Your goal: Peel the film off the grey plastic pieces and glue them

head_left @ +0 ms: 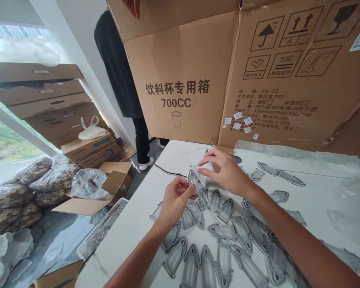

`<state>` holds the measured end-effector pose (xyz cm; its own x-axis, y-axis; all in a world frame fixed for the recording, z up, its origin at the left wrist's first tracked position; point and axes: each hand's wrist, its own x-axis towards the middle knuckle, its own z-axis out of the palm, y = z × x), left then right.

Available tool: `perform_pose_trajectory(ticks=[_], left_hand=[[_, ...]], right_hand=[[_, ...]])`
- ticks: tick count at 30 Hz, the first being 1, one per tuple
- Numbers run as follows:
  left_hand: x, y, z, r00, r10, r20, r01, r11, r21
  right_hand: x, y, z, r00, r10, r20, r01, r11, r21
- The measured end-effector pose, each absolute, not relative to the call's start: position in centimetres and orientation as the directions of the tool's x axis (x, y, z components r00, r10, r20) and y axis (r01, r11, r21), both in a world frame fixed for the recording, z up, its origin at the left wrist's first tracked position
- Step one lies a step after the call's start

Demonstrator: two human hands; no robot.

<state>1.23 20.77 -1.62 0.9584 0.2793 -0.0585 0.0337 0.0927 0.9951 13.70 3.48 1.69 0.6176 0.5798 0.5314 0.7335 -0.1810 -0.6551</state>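
Observation:
My left hand (pixel 174 200) grips a small grey, pointed plastic piece (pixel 193 179) between thumb and fingers, raised over the table. Just beyond it, my right hand (pixel 226 170) has its thumb and forefinger brought together in a pinch. What sits between those fingertips is too small to make out. A white object (pixel 206 171), partly covered by my right hand, lies behind the held piece. Many similar grey pieces (pixel 207 266) with pale clear middles and a hole at the tip are spread over the white table (pixel 132 240) below my hands.
A large cardboard carton (pixel 180 56) stands along the table's far side, with small white labels (pixel 237 126) stuck on it. Behind it is a person in dark clothes (pixel 117 60). A white basket (pixel 103 228), an open box (pixel 117 184) and bagged bundles (pixel 54 176) are at left.

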Motion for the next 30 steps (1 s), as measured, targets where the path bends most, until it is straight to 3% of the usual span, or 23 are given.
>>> perform_pose_trajectory(ticks=[13, 22, 30], left_hand=[[1.2, 20.8, -1.6, 0.958, 0.284, -0.044, 0.028, 0.062, 0.998], [1.1, 20.6, -1.4, 0.965, 0.26, -0.022, 0.0, 0.084, 0.996], [1.3, 20.9, -1.6, 0.961, 0.272, -0.039, 0.015, 0.09, 0.996]], right_hand=[[11.9, 5.3, 0.7, 0.532, 0.661, 0.529, 0.777, -0.134, -0.615], [11.4, 6.0, -0.1, 0.645, 0.608, 0.463, 0.654, -0.127, -0.746], [11.4, 6.3, -0.3, 0.673, 0.589, 0.447, 0.62, -0.119, -0.776]])
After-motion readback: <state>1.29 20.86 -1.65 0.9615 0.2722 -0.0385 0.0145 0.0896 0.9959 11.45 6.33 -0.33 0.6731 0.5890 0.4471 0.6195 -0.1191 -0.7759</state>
